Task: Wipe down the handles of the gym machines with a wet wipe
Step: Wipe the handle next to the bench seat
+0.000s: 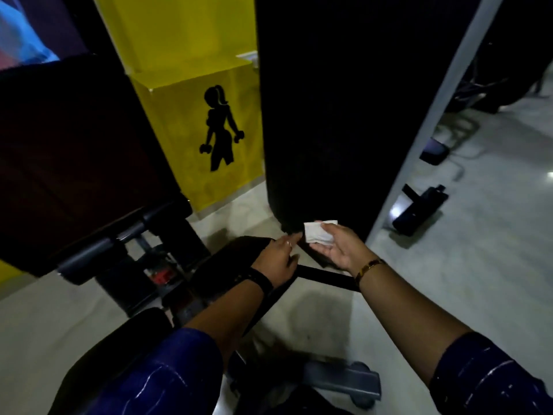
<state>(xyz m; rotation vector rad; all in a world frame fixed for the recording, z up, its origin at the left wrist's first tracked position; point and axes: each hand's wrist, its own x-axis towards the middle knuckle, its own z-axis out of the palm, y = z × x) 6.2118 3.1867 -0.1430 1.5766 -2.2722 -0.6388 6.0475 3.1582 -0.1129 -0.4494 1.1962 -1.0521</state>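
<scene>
The right hand (335,247) lies palm up, its fingers and thumb curled round a folded white wet wipe (318,233); the wipe sits just below the lower edge of a tall black upright pad (329,115), above the grey floor (449,280); a gold bracelet (368,267) circles that wrist. The left hand (278,257) reaches toward the wipe with fingers straight and holding nothing; its fingertips come just beside the wipe's left edge, and whether they touch it I cannot tell; a black wristband (261,278) sits on that wrist. A black bar (326,277) runs beneath both hands. Behind stands a yellow pillar (179,115) bearing a black silhouette (220,127) with dumbbells.
</scene>
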